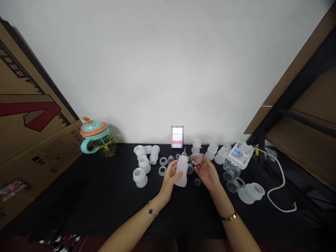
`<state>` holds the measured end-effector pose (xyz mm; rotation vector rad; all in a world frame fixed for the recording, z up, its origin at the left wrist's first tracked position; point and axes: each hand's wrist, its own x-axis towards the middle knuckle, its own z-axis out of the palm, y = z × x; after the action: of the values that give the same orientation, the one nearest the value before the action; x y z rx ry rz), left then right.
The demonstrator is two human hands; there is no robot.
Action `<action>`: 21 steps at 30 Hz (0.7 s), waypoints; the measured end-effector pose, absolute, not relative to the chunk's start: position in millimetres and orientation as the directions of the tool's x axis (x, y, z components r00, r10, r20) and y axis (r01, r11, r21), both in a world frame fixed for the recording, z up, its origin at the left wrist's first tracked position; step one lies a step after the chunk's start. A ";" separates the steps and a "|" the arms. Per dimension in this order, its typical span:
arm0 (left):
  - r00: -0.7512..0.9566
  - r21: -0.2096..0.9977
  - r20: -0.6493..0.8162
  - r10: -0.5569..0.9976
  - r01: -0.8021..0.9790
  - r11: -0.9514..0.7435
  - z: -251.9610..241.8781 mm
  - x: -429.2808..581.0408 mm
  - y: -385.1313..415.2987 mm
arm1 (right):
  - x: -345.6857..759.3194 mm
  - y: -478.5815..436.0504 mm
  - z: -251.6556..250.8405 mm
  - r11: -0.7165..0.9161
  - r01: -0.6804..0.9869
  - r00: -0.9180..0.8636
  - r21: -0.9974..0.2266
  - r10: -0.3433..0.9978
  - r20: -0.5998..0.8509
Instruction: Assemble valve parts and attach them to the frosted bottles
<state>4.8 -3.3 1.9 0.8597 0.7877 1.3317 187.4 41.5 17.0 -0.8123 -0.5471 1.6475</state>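
Upright in my left hand (170, 176) is a translucent white baby bottle (182, 172), topped by a white collar and a clear teat (184, 152). My right hand (208, 171) pinches a clear dome-shaped cap (196, 158) by its wide end, tilted sideways just right of the teat and apart from it. Around the hands lie loose collar rings (162, 170), a clear cap (189, 168) partly behind the bottle, and a teat (197, 182) on the black table. A bottle body (196, 146) stands behind the cap.
Several open bottle bodies (140, 177) stand to the left. Assembled bottles (211, 152), clear caps (232, 185) and a boxy white device (240, 154) with a white cable (282, 175) are at right. A phone (177, 137) leans on the wall; a teal-lidded jug (96, 137) stands far left by cardboard (34, 140).
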 end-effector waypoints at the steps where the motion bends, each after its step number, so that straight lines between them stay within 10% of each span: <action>1: 0.081 0.883 0.020 0.996 -0.468 0.021 2.2 4.9 -3.5 | 187.5 42.0 16.4 -0.229 -0.646 -0.093 -0.729 0.971 -0.222; 21: 0.104 0.942 0.149 0.983 -0.318 -0.109 -3.3 6.7 -3.3 | 183.3 41.3 18.9 -0.202 -0.692 -0.029 -0.693 0.967 -0.253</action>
<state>6.7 -3.3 -3.3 1.1205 0.8187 1.3419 183.3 41.3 18.9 -0.8180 -0.4516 1.5998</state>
